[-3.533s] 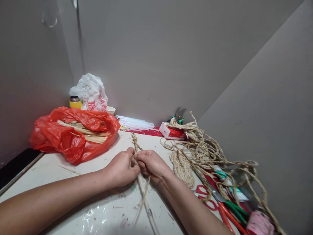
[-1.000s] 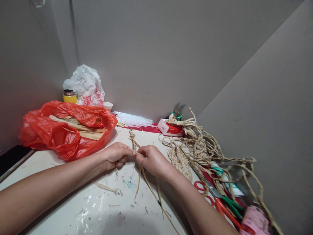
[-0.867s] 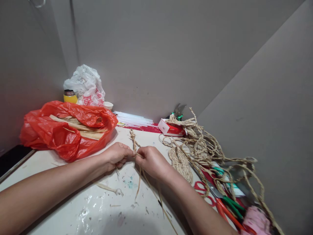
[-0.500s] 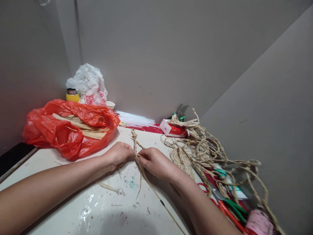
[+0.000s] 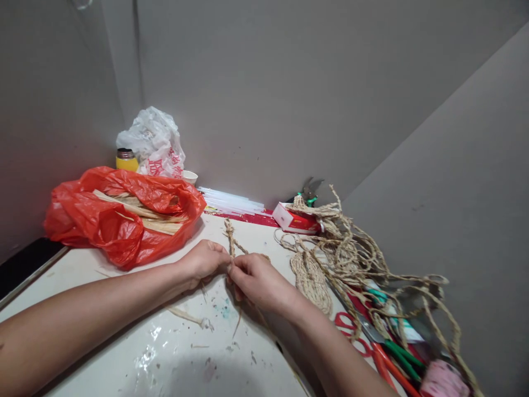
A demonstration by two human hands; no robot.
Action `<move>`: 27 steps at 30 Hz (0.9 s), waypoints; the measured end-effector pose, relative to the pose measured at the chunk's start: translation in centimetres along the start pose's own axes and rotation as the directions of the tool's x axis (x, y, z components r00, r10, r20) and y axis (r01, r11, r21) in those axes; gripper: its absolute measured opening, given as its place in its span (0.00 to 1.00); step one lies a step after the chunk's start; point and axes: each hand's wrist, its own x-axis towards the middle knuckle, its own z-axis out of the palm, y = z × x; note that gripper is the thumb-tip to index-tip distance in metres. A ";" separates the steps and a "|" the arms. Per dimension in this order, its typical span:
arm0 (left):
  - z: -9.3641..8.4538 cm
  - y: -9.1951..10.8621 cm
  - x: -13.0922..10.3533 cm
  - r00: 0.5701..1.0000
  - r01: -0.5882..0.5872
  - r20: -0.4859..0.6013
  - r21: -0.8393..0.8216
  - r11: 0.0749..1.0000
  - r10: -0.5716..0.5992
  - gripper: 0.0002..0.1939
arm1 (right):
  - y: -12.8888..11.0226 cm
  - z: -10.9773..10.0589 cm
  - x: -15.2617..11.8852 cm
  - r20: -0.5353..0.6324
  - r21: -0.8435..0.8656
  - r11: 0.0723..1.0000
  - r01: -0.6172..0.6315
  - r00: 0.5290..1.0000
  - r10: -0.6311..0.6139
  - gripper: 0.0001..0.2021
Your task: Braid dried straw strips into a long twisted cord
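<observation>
Near the middle of the white table, my left hand [image 5: 209, 260] pinches the lower part of a short braided straw cord [image 5: 230, 240]. The cord's knotted end points away from me. My right hand [image 5: 254, 278] is closed at the same spot, its thumb and fingertips touching the left fingertips around the strands. Loose straw strands [image 5: 236, 324] trail out below both hands toward me. A thinner twisted piece slants off to the right behind the right fingers. My fingers cover the point where the strands meet.
A red plastic bag [image 5: 124, 248] with straw strips [image 5: 152, 219] lies left. Behind it stand a white bag [image 5: 155, 138] and a yellow jar [image 5: 126, 161]. White sticks [image 5: 233, 202] lie at the back. Coiled straw rope [image 5: 351, 248], red-handled scissors [image 5: 345, 325] and a pink roll [image 5: 444, 380] crowd the right.
My right hand has moved in slightly, its fingertips now meeting my left fingers on the cord and covering more of the strands. My left hand stays on the cord.
</observation>
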 end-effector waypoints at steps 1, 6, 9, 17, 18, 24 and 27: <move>-0.2 0.0 0.1 0.999 0.008 0.031 -0.031 0.999 -0.007 0.05 | -0.1 0.3 0.0 -0.022 -0.041 0.999 0.015 1.000 -0.016 0.12; -0.7 0.0 0.3 0.991 0.079 0.119 -0.186 0.979 -0.057 0.12 | -0.2 1.2 -0.2 -0.121 -0.292 0.956 0.017 0.991 -0.054 0.12; -0.8 0.0 0.1 0.987 0.083 0.152 -0.202 0.976 -0.052 0.10 | -0.4 1.6 -0.6 -0.131 -0.400 0.916 0.019 0.988 -0.078 0.13; -1.6 0.7 -0.2 0.974 0.078 0.225 -0.254 0.964 -0.020 0.09 | -2.2 -2.1 -2.8 0.144 -0.046 0.980 0.192 0.972 -0.184 0.14; -1.7 0.8 -0.2 0.972 0.082 0.233 -0.258 0.963 -0.020 0.10 | -1.9 -2.8 -2.6 0.039 0.037 0.988 0.149 0.988 -0.150 0.16; -2.1 0.6 0.0 0.954 0.100 0.300 -0.244 0.965 -0.023 0.13 | 0.8 -2.4 0.5 -0.229 0.342 0.939 0.026 0.972 0.056 0.16; -2.1 0.6 0.0 0.949 0.070 0.315 -0.217 0.974 0.002 0.14 | 1.3 -0.3 1.3 0.011 0.568 0.822 -0.048 0.999 0.051 0.19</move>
